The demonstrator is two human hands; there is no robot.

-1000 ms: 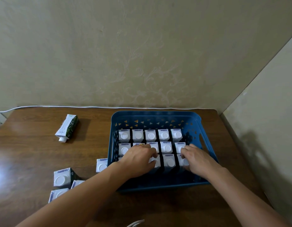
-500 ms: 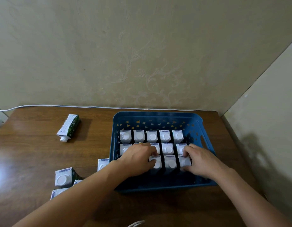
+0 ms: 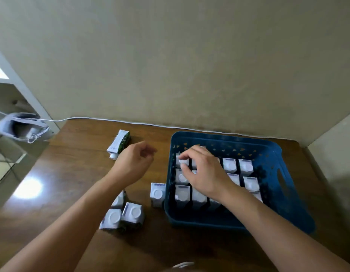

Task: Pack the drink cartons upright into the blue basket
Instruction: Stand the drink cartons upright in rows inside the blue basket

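The blue basket (image 3: 225, 135) stands on the right of the brown table (image 3: 72, 163), with several white-topped drink cartons (image 3: 245, 167) upright in rows inside it. My right hand (image 3: 205, 173) reaches over the basket's left side; its curled forefinger and thumb pinch the top of the back-left carton (image 3: 183, 162). My left hand (image 3: 132, 163) hovers outside the basket to its left, with its fingers loosely curled and holding nothing. One carton (image 3: 157, 194) stands against the basket's left wall. A cluster of three cartons (image 3: 131, 213) stands near my left forearm. Another carton (image 3: 119, 143) lies flat at the back.
A white cable (image 3: 150, 124) runs along the table's back edge below the beige wall. A second wall closes the right side. A grey object (image 3: 22, 127) with cords sits beyond the table's left edge. Something small and white (image 3: 183, 264) lies at the front edge.
My left hand has left the basket and moved left over the table. My right hand has shifted from the basket's right side to its back-left cartons. The camera has turned left.
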